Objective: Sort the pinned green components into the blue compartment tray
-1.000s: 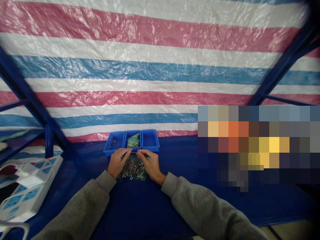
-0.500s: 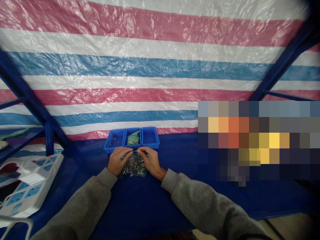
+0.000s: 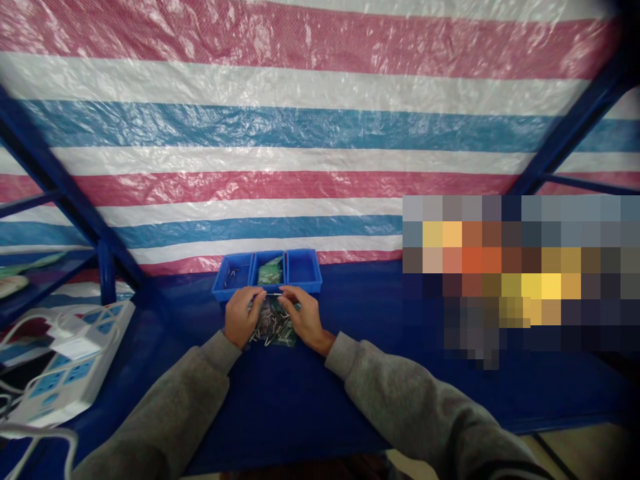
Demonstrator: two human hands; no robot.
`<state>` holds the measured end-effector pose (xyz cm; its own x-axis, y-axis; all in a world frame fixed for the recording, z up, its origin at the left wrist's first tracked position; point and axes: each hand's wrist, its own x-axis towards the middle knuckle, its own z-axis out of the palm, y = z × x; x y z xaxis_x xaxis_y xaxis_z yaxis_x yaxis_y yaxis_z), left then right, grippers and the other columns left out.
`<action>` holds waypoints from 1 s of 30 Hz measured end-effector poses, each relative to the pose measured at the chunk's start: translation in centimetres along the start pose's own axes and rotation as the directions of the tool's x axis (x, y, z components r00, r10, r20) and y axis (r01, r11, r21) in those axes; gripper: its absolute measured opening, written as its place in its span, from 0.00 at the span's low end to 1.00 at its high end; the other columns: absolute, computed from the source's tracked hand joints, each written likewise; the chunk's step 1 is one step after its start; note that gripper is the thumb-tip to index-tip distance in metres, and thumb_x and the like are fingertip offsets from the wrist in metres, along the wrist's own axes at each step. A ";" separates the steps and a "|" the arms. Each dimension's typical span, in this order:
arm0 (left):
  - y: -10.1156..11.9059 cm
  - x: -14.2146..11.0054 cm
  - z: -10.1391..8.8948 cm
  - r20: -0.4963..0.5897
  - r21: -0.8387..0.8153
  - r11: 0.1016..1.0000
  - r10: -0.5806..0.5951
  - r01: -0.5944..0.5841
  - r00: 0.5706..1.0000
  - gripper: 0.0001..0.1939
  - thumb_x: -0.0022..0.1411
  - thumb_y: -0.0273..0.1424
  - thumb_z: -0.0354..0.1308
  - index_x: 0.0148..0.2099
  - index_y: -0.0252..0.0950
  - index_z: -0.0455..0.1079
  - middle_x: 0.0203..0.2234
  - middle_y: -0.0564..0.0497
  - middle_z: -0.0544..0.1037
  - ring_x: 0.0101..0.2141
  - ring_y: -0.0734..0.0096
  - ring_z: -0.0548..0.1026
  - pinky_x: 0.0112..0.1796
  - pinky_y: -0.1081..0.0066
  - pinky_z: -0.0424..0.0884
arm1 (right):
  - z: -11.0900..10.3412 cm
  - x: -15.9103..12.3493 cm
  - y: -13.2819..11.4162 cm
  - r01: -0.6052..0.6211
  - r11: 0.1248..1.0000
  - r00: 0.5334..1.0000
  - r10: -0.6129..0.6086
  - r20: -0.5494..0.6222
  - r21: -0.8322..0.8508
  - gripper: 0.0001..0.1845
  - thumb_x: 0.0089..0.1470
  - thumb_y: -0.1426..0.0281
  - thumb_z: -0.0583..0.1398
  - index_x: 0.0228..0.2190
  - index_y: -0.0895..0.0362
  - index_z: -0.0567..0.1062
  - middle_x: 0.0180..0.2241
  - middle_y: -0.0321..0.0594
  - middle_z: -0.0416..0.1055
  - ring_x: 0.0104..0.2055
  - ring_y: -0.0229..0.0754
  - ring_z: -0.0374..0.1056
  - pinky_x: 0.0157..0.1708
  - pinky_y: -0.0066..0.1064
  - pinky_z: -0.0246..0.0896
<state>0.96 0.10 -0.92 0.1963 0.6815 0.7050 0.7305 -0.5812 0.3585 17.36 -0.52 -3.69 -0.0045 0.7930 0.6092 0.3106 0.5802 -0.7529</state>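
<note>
My left hand [image 3: 243, 315] and my right hand [image 3: 304, 313] face each other above the work surface. A thin, shiny metal pin [image 3: 273, 294] spans the gap between their fingertips, pinched at each end. Its exact kind is too small to make out. Beneath both hands lies a loose pile of small metal pins [image 3: 273, 328], spread over clear and greenish plastic bags. Just beyond my fingers stand three joined blue bins. A few small metal pieces lie in the left bin [image 3: 223, 291], and a green-tinted plastic bag [image 3: 271, 271] fills the middle one.
The right blue bin [image 3: 303, 289] stands at the back of the blue table [image 3: 295, 413]. A white power strip [image 3: 75, 380] with plugs and cables lies at the left. Blue metal posts [image 3: 55, 173] frame a striped tarp [image 3: 300, 127]. The right side is blurred by large pixels.
My view has shifted slightly, moving the bins and hands a little right and up in the picture. More of the metal pin shows between my fingertips.
</note>
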 end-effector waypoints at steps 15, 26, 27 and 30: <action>-1.3 -0.6 -0.3 0.083 -0.035 0.980 0.197 -0.194 0.977 0.08 0.63 0.31 0.51 0.38 0.35 0.71 0.32 0.49 0.77 0.35 0.68 0.73 0.40 0.67 0.66 | 0.0 0.0 0.3 0.021 0.999 1.000 -0.022 -0.016 -0.030 0.13 0.59 0.65 0.53 0.29 0.57 0.73 0.27 0.37 0.68 0.30 0.37 0.64 0.33 0.27 0.59; -1.3 -0.6 -0.4 0.092 -0.061 0.978 0.204 -0.199 0.975 0.09 0.62 0.29 0.51 0.36 0.35 0.72 0.31 0.48 0.77 0.34 0.68 0.73 0.39 0.68 0.67 | 0.1 -0.1 0.1 0.030 0.998 1.000 -0.030 -0.004 0.053 0.09 0.57 0.67 0.55 0.35 0.56 0.73 0.30 0.38 0.70 0.31 0.38 0.66 0.34 0.28 0.61; -1.2 -0.6 -0.4 0.087 -0.059 0.978 0.202 -0.198 0.975 0.09 0.62 0.29 0.51 0.36 0.35 0.72 0.31 0.48 0.77 0.34 0.68 0.73 0.39 0.68 0.67 | 0.1 -0.1 0.2 0.029 0.998 1.000 -0.029 -0.005 0.055 0.08 0.57 0.67 0.55 0.35 0.56 0.73 0.30 0.38 0.70 0.31 0.38 0.66 0.33 0.28 0.61; -1.1 -0.6 -0.5 0.083 -0.051 0.980 0.194 -0.190 0.977 0.09 0.62 0.30 0.50 0.35 0.35 0.71 0.30 0.48 0.77 0.34 0.68 0.73 0.39 0.67 0.67 | 0.2 -0.1 0.2 0.032 0.998 0.999 -0.032 0.002 0.062 0.07 0.56 0.67 0.56 0.35 0.56 0.73 0.30 0.38 0.70 0.31 0.37 0.66 0.33 0.28 0.61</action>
<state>-0.32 0.10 -1.43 0.3881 0.5905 0.7076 0.6458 -0.7220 0.2483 17.28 -0.47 -3.98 -0.0160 0.7745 0.6323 0.2511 0.6153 -0.7473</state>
